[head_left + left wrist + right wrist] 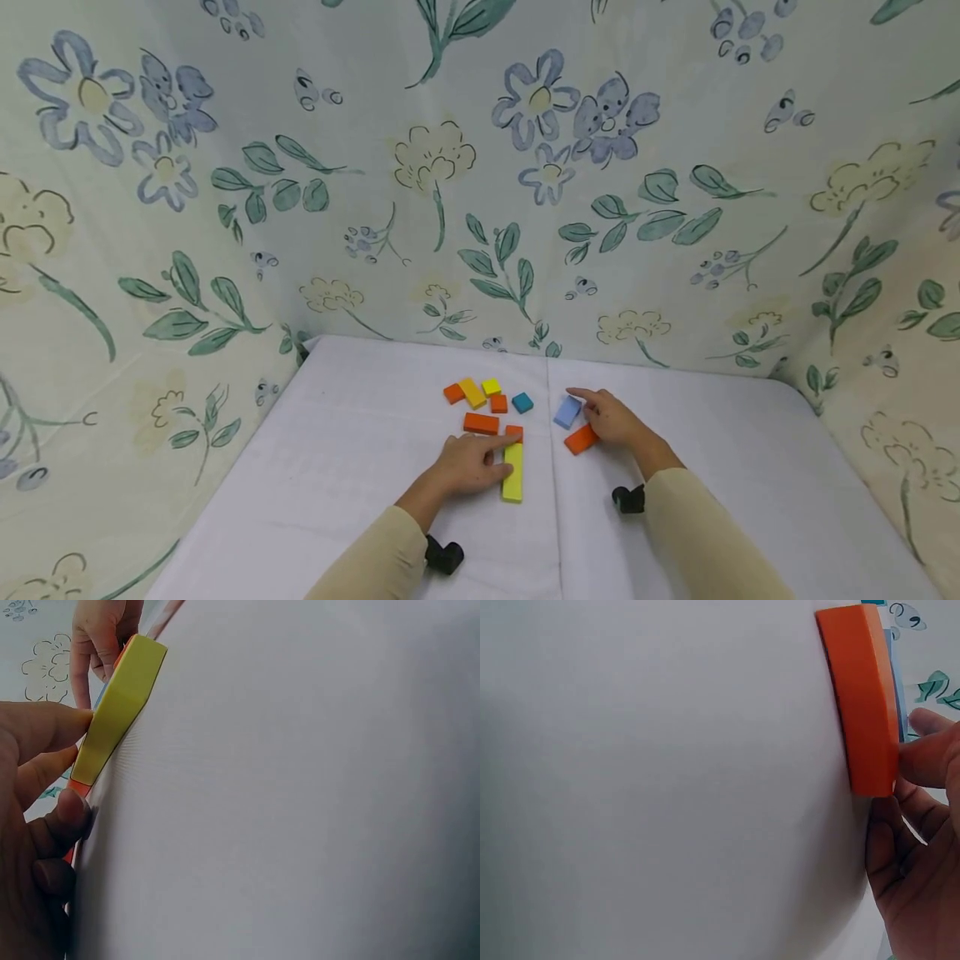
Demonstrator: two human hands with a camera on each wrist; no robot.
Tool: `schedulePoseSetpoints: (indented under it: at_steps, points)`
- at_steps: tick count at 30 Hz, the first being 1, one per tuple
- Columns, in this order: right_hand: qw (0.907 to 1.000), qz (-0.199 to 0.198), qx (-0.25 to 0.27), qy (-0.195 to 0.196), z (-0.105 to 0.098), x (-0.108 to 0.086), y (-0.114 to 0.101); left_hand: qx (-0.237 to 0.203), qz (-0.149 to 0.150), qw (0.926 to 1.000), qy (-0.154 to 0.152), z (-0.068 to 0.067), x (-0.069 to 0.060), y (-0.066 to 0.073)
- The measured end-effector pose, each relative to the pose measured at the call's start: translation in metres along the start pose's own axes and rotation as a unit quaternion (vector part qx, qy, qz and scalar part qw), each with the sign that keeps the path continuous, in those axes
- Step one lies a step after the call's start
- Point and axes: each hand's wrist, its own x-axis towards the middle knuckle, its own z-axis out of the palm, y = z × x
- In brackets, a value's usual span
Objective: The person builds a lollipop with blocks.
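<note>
On the white cloth, a long yellow block lies end to end with a small orange block. My left hand rests beside them, thumb against the yellow block's side and index finger stretched to the orange one. In the left wrist view, the thumb touches the yellow block. To the right, my right hand touches the near end of an orange block with its thumb. Its index finger reaches straight out past the top of a light blue block, which lies just behind the orange one.
Behind the left hand lie a longer orange block, a teal block, a small yellow block, a yellow-orange block and two small orange blocks. Flower-patterned cloth surrounds the table. Black wrist devices sit at both forearms.
</note>
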Motion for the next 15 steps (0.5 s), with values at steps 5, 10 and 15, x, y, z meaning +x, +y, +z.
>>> schedulePoseSetpoints:
  at_steps: [5,10,15]
  points:
    - [0.9999,-0.001,-0.007,-0.015,-0.001,0.0035,0.003,-0.008,0.008,0.9999,0.001,0.0014,-0.0001,-0.0036]
    - [0.9998,-0.001,0.013,-0.017,-0.0022,0.005,0.0058,-0.019,0.013,0.9997,0.008,0.0028,-0.0008,-0.0064]
    - [0.9993,-0.009,0.031,-0.018,-0.0051,0.0044,0.0078,-0.021,0.017,0.9996,0.008,0.0029,-0.0009,-0.0077]
